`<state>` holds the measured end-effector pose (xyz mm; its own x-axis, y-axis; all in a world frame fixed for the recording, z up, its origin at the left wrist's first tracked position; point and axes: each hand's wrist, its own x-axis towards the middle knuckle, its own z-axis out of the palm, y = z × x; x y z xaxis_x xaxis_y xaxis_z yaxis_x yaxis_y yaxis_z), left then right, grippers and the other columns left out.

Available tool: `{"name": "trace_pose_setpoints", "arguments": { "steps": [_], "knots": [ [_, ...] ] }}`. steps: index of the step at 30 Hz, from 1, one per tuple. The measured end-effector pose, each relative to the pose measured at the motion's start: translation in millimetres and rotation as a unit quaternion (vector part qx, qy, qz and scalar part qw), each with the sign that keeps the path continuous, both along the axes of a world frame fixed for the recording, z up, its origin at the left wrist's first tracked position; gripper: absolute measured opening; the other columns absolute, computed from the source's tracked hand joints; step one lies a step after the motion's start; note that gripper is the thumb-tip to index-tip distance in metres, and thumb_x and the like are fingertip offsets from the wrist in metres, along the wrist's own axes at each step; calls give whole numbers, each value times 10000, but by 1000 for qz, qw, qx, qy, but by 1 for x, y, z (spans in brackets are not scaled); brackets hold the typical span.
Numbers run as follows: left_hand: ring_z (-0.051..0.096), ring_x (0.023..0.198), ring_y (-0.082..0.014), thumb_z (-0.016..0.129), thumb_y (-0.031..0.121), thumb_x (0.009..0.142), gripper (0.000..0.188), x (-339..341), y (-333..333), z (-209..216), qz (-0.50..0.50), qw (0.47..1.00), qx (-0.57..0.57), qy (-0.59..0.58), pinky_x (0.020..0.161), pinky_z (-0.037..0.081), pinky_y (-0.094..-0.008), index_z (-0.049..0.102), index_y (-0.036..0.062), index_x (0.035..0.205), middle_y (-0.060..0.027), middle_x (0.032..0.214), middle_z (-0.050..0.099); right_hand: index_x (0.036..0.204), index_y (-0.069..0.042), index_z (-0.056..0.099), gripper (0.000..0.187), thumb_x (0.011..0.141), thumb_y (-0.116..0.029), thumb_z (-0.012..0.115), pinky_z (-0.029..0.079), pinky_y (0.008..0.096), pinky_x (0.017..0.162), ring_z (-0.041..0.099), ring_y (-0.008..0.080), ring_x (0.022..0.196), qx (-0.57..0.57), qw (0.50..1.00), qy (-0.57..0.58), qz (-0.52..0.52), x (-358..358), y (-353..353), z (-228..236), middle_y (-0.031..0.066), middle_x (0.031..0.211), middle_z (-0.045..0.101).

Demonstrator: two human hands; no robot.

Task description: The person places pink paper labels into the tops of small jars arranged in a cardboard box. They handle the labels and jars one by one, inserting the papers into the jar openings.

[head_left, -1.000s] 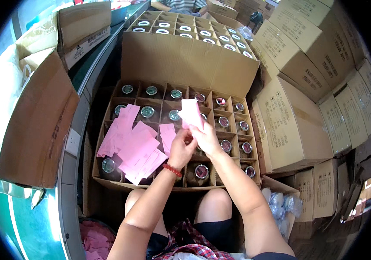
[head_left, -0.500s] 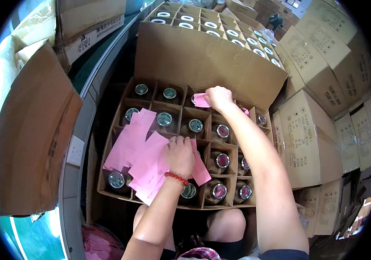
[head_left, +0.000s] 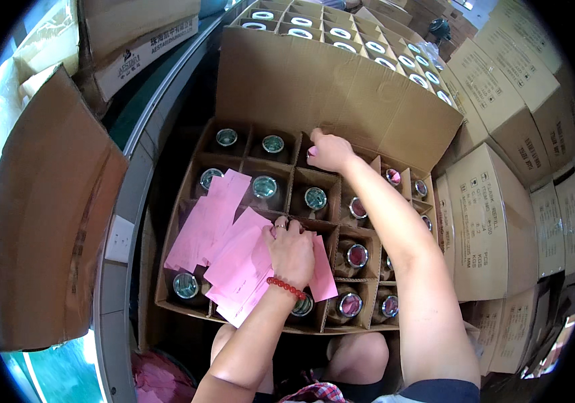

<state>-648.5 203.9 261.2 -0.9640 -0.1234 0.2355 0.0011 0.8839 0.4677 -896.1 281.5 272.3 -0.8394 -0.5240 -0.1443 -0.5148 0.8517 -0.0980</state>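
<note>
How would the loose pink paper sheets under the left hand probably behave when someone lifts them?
The pink paper sheets are probably light and flexible, since their edges look thin. They may slide apart, as they overlap at different angles. They seem not fully limp: they lie fairly flat across the divided brown cardboard box.
</note>
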Motion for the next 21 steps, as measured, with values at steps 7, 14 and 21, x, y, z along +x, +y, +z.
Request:
{"name": "trace_pose_setpoints", "arguments": {
  "steps": [7, 14, 21],
  "knots": [
    [574, 946, -238, 673, 212, 781, 116, -4, -2, 3, 20, 988, 151, 0, 893, 389, -425, 719, 108, 801, -41, 936, 635, 1080, 13, 626, 724, 768, -636, 551, 104, 643, 1079, 499, 314, 1181, 51, 985, 121, 115, 29, 19, -17, 138, 1051, 655],
    [583, 969, -267, 522, 146, 939, 208, -17, -21, 3, 56, 874, 479, 62, 820, 477, -335, 539, -49, 1011, -170, 1138, 526, 1095, -54, 661, 681, 807, -653, 513, 98, 640, 1080, 434, 312, 1247, -7, 995, 73, 69, 23, 26, -20, 109, 1224, 588],
    [549, 893, -178, 535, 196, 952, 239, -20, -28, -10, 101, 844, 517, 95, 795, 466, -297, 498, -29, 1025, -142, 1156, 509, 1132, -2, 579, 410, 862, -298, 666, 464, 311, 879, 593, 186, 1007, -560, 761, -320, -64, 111, 50, 49, 105, 1052, 642]
  ]
}}
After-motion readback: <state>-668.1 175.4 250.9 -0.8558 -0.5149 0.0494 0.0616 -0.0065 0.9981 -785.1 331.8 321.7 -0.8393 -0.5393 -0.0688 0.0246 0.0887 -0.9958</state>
